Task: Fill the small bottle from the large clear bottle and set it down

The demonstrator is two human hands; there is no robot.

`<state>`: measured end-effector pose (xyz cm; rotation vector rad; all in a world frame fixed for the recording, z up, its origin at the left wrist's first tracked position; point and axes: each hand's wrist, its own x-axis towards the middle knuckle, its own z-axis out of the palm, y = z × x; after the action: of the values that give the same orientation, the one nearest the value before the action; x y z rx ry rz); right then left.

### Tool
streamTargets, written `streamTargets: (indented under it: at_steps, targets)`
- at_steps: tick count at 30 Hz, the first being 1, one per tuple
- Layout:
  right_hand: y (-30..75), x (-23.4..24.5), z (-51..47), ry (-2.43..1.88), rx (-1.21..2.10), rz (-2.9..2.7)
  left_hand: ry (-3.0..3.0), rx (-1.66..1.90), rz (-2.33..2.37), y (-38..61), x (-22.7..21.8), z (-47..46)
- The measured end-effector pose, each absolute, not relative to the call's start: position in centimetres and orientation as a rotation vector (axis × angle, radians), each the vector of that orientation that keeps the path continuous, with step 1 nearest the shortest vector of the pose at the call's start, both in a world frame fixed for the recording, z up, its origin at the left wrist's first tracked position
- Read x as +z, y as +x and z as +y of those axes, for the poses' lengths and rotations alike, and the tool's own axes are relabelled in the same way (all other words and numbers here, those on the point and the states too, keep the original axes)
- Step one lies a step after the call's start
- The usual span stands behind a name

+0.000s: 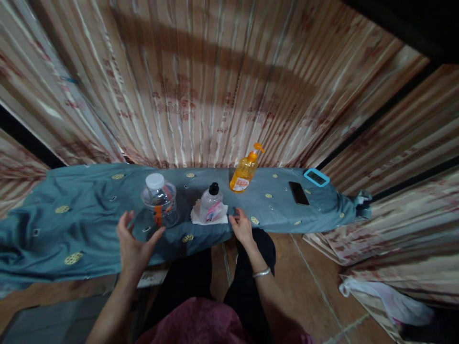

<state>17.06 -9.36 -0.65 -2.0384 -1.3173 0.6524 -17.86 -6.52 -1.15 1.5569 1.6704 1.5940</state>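
Note:
My left hand [134, 246] is open, thumb and fingers spread, just in front of a wide clear plastic container [171, 217] with an orange patch. A white-capped clear bottle or jar [155, 181] appears to stand in or behind it; I cannot tell which. Nothing is in this hand. My right hand [242, 227], wearing a silver bracelet, is at the front edge of the cloth with fingers loosely bent and apart, holding nothing visible. To its left a clear bottle [211, 203] with a black cap and pink print stands upright on a white tissue [195, 216].
An orange pump bottle [244, 172] stands farther back. To the right lie a dark phone [299, 193] and a blue-framed digital clock [316, 177]. A patterned teal cloth [89, 210] covers the narrow surface. Pleated curtains [201, 86] hang behind; a white bag [390, 298] is low on the right.

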Motion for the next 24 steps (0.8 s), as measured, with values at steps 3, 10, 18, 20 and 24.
streamTargets:
  at_steps: [3,10,18,20,24]
  targets:
    - [16.5,-1.1,-6.6,-2.043,0.655,-1.339,1.668,1.479,1.576,-17.0,-1.3,-10.1]
    - [14.7,-1.4,-4.4,-2.051,0.717,-1.378,1.609,1.291,1.251,-5.9,0.9,-4.2]
    - [14.6,-2.0,-4.9,-1.917,0.963,-1.127,1.49,1.171,1.217,-2.4,2.7,-0.6]
    - [14.8,-2.3,-5.8,-1.811,1.012,-0.996,1.462,1.209,1.225,-3.1,2.7,-0.8]
    - [15.4,-2.4,-7.8,-1.469,1.08,-0.714,1.424,1.235,1.239,-3.6,2.8,-0.8]
